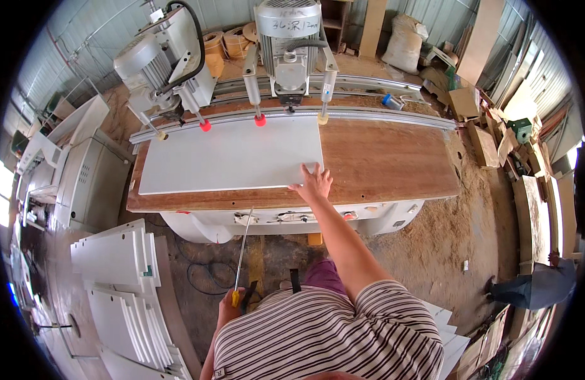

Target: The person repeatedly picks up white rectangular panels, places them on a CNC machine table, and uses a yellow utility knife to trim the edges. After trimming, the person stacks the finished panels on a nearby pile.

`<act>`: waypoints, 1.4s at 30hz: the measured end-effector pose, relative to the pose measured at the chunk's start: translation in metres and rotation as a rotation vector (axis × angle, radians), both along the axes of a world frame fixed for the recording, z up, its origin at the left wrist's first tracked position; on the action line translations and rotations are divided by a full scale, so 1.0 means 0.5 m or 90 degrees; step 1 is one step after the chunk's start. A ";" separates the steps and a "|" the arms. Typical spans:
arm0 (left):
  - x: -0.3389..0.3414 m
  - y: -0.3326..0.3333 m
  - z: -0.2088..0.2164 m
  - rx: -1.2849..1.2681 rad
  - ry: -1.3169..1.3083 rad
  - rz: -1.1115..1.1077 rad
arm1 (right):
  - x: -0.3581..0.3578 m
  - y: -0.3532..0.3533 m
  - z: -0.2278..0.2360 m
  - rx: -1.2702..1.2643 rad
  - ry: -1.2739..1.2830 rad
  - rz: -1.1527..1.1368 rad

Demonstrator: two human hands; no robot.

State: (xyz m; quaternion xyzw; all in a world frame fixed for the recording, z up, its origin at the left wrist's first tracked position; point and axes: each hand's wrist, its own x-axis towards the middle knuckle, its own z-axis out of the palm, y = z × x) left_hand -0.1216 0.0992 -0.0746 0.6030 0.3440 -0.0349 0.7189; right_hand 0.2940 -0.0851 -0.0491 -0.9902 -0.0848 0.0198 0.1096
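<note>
A long white panel (235,155) lies flat on the brown wooden top (387,161) of a boring machine. My right hand (315,183) rests on its near right corner with the fingers spread. Down by my left side, my left hand (228,310) is closed round the yellow handle of a tool with a long thin metal rod (243,250), which points up towards the table's front edge. Over the panel's far edge stand two motor heads, the right one (289,50) upright and the left one (143,66) tilted in view. Press rods with red pads (260,120) and yellowish pads come down beside them.
Stacked white panels (112,253) stand at lower left. A blue hose (207,278) loops over the floor. Control knobs (349,216) line the machine's front. Sawdust (441,234) and offcuts (482,145) lie at the right, where another person (546,284) is at the far edge.
</note>
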 end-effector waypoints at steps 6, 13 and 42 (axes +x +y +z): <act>-0.001 0.003 0.027 0.237 -0.009 -0.102 | 0.004 0.003 0.014 -0.050 0.053 0.001; -0.015 0.007 0.021 0.271 0.003 -0.088 | 0.003 0.005 0.011 -0.062 0.049 0.005; 0.070 -0.076 0.129 0.244 0.045 -0.263 | -0.006 -0.251 -0.164 0.385 -0.138 0.126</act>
